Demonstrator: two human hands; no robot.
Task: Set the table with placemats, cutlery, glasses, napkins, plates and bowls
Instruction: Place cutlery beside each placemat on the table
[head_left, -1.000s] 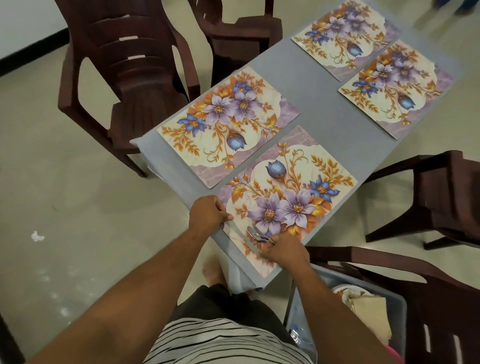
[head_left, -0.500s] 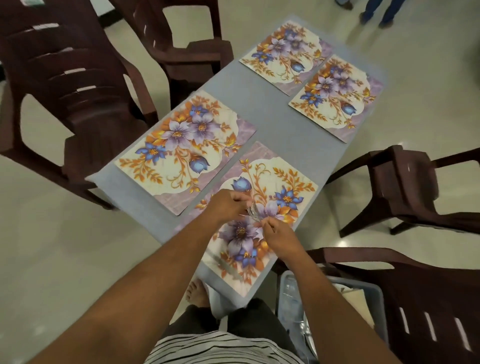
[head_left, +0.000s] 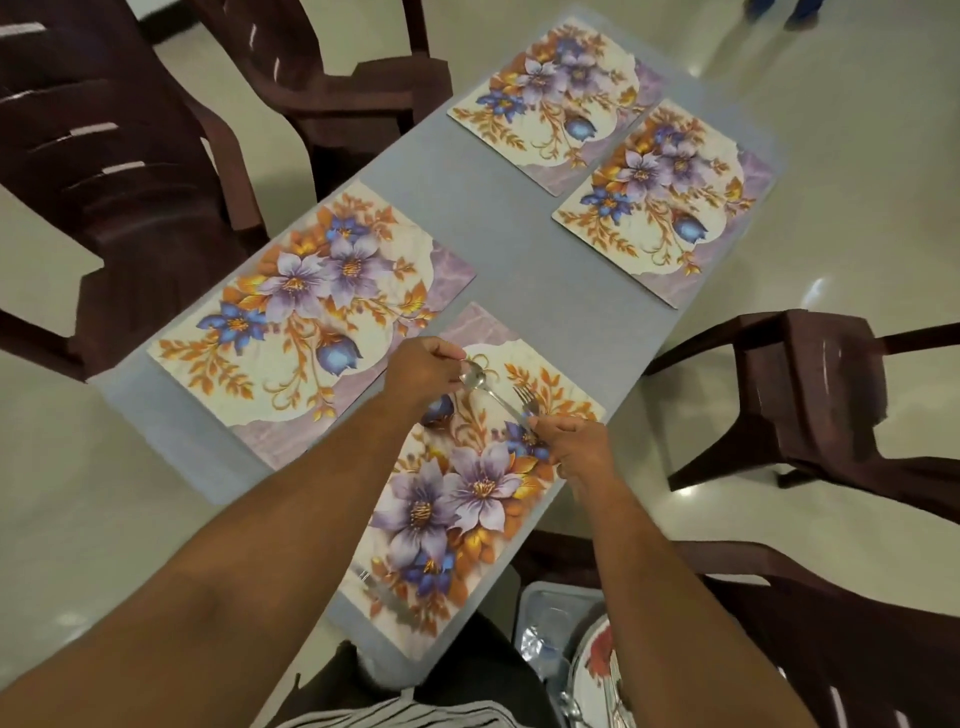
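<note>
Looking down from the head camera, a grey table (head_left: 519, 249) carries four floral placemats. The nearest placemat (head_left: 467, 499) lies under both hands. The left hand (head_left: 423, 371) has its fingers curled, pinching a spoon (head_left: 474, 375) at the bowl end. The right hand (head_left: 574, 449) grips with curled fingers the handle of a fork (head_left: 525, 399), whose tines point toward 11 o'clock. Spoon and fork are above the far part of this placemat; I cannot tell if they touch it. A second placemat (head_left: 311, 312) is at 10 o'clock from the hands, and two others (head_left: 550, 98) (head_left: 665, 197) at 1 o'clock. Dark brown chairs (head_left: 810, 395) stand around the table. At 5 o'clock, a bin (head_left: 540, 613) holds a plate (head_left: 597, 665) with a red pattern.
</note>
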